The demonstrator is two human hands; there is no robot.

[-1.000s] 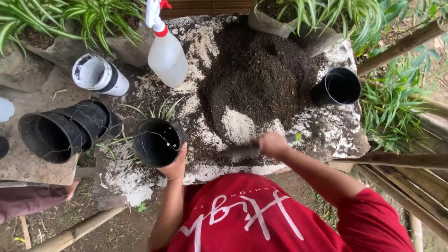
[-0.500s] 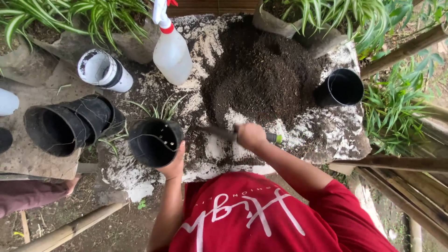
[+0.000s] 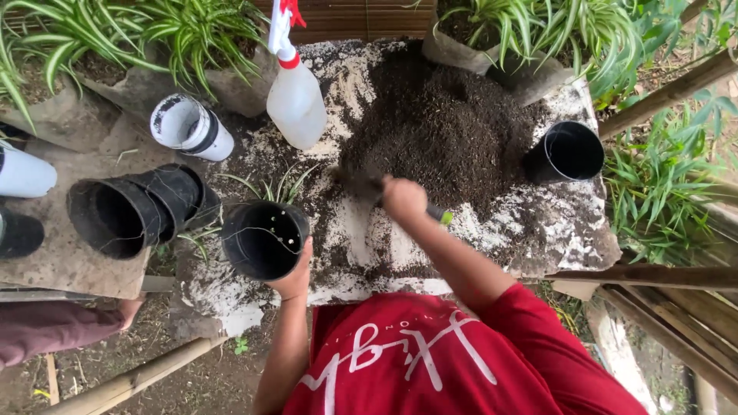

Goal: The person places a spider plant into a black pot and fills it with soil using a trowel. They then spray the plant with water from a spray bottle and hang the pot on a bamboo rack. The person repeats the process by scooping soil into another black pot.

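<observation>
My left hand grips the near rim of an empty black plastic pot with drain holes, standing on the white-covered table. My right hand is closed around a small trowel with a green-tipped handle. Its blade is hidden at the left edge of a big heap of dark soil in the table's middle. A small green-leaved plantlet lies just behind the pot.
A white spray bottle with a red top stands at the back. A black pot lies at the right, stacked black pots and a white pot at the left. Leafy potted plants line the back. Another person's sleeve shows at lower left.
My right hand has moved left and away from me with the trowel, from the table's near edge to the soil heap. My left hand has stayed on the pot.
</observation>
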